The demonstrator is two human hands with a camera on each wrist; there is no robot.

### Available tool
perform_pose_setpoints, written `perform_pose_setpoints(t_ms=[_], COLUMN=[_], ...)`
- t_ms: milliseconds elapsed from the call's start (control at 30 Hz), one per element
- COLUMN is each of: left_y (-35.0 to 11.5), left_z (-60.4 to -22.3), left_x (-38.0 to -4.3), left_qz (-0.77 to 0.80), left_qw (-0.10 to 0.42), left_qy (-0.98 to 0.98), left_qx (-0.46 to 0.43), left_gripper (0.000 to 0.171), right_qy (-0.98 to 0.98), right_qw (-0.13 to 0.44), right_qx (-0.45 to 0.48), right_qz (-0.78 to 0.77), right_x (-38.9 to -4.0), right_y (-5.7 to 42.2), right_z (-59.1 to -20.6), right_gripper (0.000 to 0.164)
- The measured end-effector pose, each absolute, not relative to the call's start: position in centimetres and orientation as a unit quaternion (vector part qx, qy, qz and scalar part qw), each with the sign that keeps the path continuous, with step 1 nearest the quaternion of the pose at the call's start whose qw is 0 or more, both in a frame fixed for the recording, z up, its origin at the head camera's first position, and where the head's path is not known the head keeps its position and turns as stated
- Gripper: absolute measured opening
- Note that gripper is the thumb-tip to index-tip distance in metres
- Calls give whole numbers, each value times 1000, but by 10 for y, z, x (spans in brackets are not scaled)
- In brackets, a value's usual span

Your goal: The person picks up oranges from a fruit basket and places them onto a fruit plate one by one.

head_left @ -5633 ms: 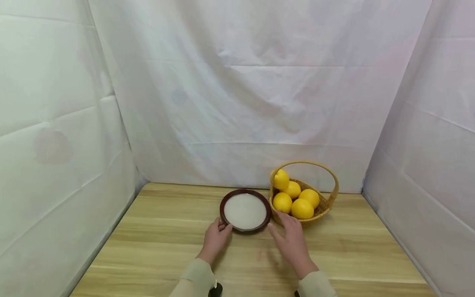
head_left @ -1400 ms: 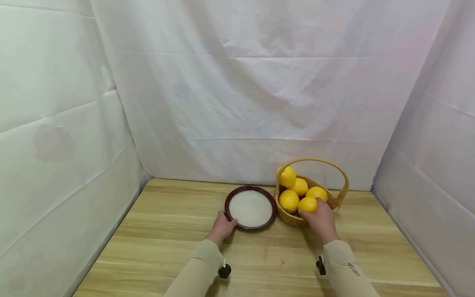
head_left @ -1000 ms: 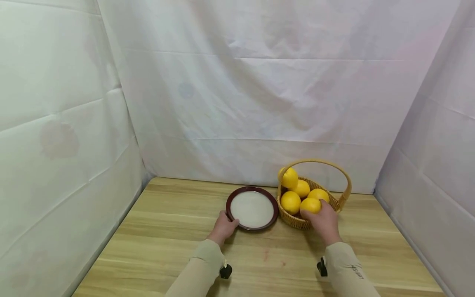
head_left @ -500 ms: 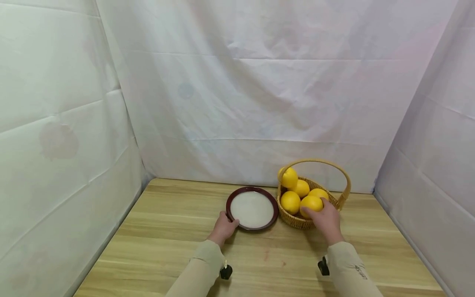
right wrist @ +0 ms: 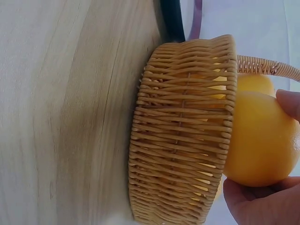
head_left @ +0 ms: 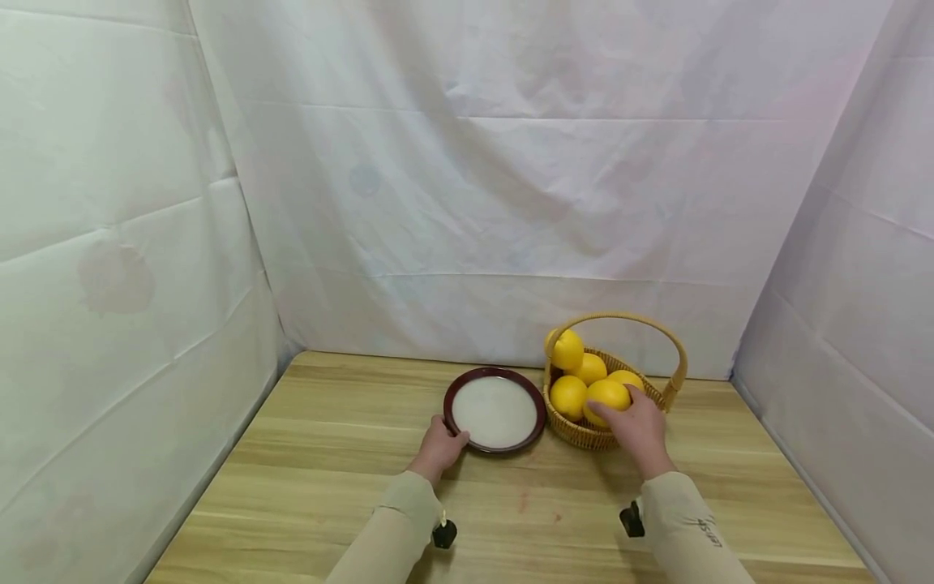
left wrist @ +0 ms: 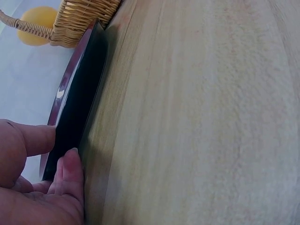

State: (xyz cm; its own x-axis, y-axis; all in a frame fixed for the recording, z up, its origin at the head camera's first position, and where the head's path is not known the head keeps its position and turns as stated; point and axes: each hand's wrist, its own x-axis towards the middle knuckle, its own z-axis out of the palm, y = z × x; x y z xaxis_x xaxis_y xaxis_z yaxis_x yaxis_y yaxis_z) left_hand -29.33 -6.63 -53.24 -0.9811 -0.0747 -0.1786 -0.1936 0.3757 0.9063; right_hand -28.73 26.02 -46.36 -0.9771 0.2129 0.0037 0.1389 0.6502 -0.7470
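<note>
The left hand [head_left: 436,448] is pinching the dark-rimmed plate [head_left: 495,412] at about its eight o'clock — thumb at the rim, fingers below. At the plate's three o'clock, the wicker basket [head_left: 584,439] is holding four yellow fruits [head_left: 567,397] — and, at its six o'clock, the right hand [head_left: 644,434] is gripping a fifth fruit [head_left: 609,396] from four o'clock, partly above the rim.

My head view comes through evenly bright under soft, diffuse light, with a pinkish tint toward two o'clock on the drape [head_left: 503,178] and faint shadows on the table [head_left: 328,454] near five. The left wrist feed looks cooler to me: glare on the plate [left wrist: 77,108] near nine o'clock, its underside nearly black. On my right wrist feed, the basket [right wrist: 183,126] reads sharply.
</note>
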Motion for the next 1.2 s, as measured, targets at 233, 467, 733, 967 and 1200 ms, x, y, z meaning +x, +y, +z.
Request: perform_pose_setpoints(t_ms=[233,467,733,967,1200], left_y=[-65,-65,-66,-66,-67], left_z=[-530,-533,-536,-535,-535], left_x=[-293,-294,-296,-298,-298], left_qz=[553,555,557,556,553], left_qw=[59,57,57,57,54], left_qy=[827,825,823,823,826], left_qx=[-87,-92,-94,-97,-96], left_gripper=[54,54,54,55,55], right_qy=[-905,-906,-908,-906,-905], right_qw=[46,46,53,53,55], right_qx=[-96,-92,-92,-84,-84], right_qz=[412,411,405,412,414], right_x=[-287,-286,-284,-285,-286], right_y=[256,250,241,236,233], right_z=[-460,-458,-454,-452,-453], right_gripper=[107,102,97,98,96])
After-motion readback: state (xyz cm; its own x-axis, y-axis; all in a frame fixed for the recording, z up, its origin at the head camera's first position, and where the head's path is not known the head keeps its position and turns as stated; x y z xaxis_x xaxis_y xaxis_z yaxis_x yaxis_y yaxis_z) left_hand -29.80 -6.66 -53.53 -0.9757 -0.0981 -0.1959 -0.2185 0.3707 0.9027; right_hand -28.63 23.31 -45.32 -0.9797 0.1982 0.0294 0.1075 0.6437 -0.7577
